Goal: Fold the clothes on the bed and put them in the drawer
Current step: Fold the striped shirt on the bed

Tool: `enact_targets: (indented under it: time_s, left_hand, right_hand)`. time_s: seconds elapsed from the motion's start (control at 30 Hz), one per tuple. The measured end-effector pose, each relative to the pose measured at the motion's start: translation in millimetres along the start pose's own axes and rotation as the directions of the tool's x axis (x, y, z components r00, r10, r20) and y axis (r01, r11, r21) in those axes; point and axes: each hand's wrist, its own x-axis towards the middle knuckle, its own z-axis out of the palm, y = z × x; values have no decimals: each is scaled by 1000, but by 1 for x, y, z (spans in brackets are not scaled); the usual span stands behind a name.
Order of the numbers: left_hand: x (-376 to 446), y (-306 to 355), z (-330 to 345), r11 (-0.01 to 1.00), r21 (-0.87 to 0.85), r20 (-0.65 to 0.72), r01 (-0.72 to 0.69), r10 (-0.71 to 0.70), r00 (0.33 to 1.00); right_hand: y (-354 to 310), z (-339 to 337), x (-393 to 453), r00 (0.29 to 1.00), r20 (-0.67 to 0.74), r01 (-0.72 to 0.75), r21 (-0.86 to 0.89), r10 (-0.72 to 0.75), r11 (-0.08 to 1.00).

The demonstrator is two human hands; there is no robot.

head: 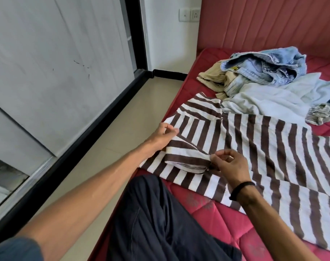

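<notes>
Brown-and-white striped shirt [254, 147] spread flat across the near part of the bed [207, 213], collar end toward the bed's left edge, hem running off toward the right. 1 sleeve folded in over the chest near the left edge; another sleeve lying out toward the headboard [264, 25].

Left hand [163, 136] at the bed's left edge, fingers curled and seemingly pinching the shirt at the shoulder. Right hand [229, 166] lower down, thumb and fingertips pinching the folded sleeve's cuff beside the collar opening, a black band on the wrist.

Judged step: first garment under way, sleeve being tucked and lined up before the body gets folded. Nothing yet stacked as folded, no drawer in view.

Next move, as a guess: flatten the tucked sleeve, bring the far sleeve in to match, then fold hem toward collar. Calls for keeping both pinches taut so the stripes stay square and the shoulder does not slip off the bed's edge.

Beyond the shirt, toward the headboard: an unfolded heap of light blue jeans [264, 66], a tan garment [211, 78], a pale blue cloth [273, 98] and a small striped grey piece [320, 113]. Left of the bed, tiled floor [122, 129] and a grey wardrobe door [57, 63].
</notes>
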Motion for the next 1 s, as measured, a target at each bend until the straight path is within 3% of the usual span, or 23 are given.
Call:
enact_targets:
  time_s: [0.1,0.2,0.27,0.33,0.4,0.47,0.53,0.57,0.6,0.67,0.73,0.83,0.9,1.0]
  left_hand:
    - [-5,-6,5,967,-225,291,118,-49,955]
    - [-8,-29,7,997,-49,281,67,-51,958]
    - [-9,-35,4,998,60,226,-29,14,974]
    - [-9,-38,-2,971,209,209,-114,69,975]
    - [-12,-37,0,845,500,184,-189,110,977]
    - [-19,-37,9,651,731,38,-206,263,964]
    - [-22,-33,32,474,822,-6,-315,561,828]
    - [-25,-34,41,407,822,72,-398,620,782]
    - [-24,-34,53,333,809,217,-484,596,773]
    - [-14,-45,69,232,819,435,-524,343,832]
    - [3,-57,67,180,872,436,-456,139,889]
    - [30,-54,51,206,918,326,-340,101,940]
    - [46,-49,41,254,923,267,-288,112,957]
    - [76,-41,39,340,924,162,-178,74,984]
  right_hand:
    - [12,4,5,992,-7,-128,103,130,986]
    - [26,7,5,978,-80,-185,99,193,978]
    - [29,4,2,989,-133,-64,-2,63,998]
    - [33,2,-2,974,-105,163,-283,-199,945]
    - [43,-1,-5,926,13,324,-541,-377,776]
    - [52,2,-8,864,75,429,-630,-499,648]
    - [54,5,-12,813,164,501,-686,-559,528]
    - [55,8,-15,807,245,519,-729,-538,446]
    - [58,5,-17,816,318,514,-780,-482,356]
    - [71,-1,-14,838,382,483,-852,-390,201]
    - [79,-5,-3,868,394,447,-885,-303,128]
    - [70,-16,17,917,346,381,-906,-196,184]
    - [60,-20,22,913,383,407,-886,-141,224]
    - [37,-44,35,891,420,453,-820,-169,351]
